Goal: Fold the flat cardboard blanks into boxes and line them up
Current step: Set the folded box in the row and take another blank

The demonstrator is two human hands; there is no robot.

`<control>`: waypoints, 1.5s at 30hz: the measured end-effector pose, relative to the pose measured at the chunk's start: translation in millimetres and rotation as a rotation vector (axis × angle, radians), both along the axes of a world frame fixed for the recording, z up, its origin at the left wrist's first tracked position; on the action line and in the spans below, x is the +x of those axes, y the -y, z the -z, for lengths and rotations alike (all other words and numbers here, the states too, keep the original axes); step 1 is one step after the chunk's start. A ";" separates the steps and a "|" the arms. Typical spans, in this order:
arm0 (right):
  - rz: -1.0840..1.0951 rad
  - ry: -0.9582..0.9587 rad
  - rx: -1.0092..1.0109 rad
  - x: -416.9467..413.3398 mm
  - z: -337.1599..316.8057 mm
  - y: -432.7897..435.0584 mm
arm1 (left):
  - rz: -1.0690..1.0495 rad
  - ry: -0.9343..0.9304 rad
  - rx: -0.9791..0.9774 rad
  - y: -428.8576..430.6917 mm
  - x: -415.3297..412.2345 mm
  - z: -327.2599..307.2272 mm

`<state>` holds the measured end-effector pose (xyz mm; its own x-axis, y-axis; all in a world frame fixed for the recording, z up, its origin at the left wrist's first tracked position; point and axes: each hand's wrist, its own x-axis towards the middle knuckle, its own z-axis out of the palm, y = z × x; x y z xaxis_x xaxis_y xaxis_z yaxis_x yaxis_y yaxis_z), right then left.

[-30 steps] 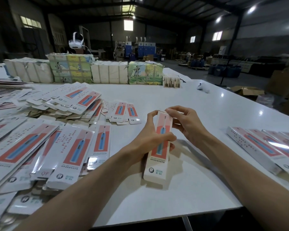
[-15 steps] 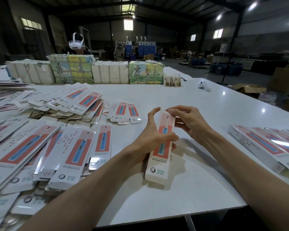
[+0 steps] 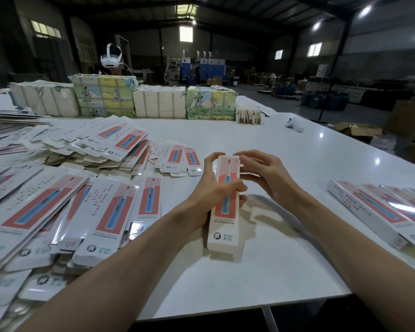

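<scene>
Box (image 3: 223, 219) near end on desk (image 3: 261, 279), my left hand (image 3: 210, 191) clamped round its middle; right hand (image 3: 271, 176) at top end, grip I cannot tell.

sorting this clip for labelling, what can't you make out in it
All in the head view.
Far end of the box: fingers of the left hand and right hand cover it; flap state unclear.
The row of boxes at right: cut by the right edge, count unknown.
The blanks at left: overlapped and cut by the edges.
Print on the box: too small.
</scene>
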<state>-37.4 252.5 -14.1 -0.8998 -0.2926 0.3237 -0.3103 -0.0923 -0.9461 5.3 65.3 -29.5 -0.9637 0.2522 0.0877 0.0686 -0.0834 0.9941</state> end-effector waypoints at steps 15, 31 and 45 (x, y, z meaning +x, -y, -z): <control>0.278 -0.303 0.363 2.6 4.5 5.5 | -0.011 0.077 0.134 -5.1 -3.0 5.1; 0.554 -0.431 0.816 51.3 -17.4 -22.9 | 0.073 -0.216 -0.216 -11.5 1.3 10.3; 0.832 -0.095 1.721 84.2 -1.3 -148.0 | 0.070 -0.484 -0.638 -19.2 6.8 25.4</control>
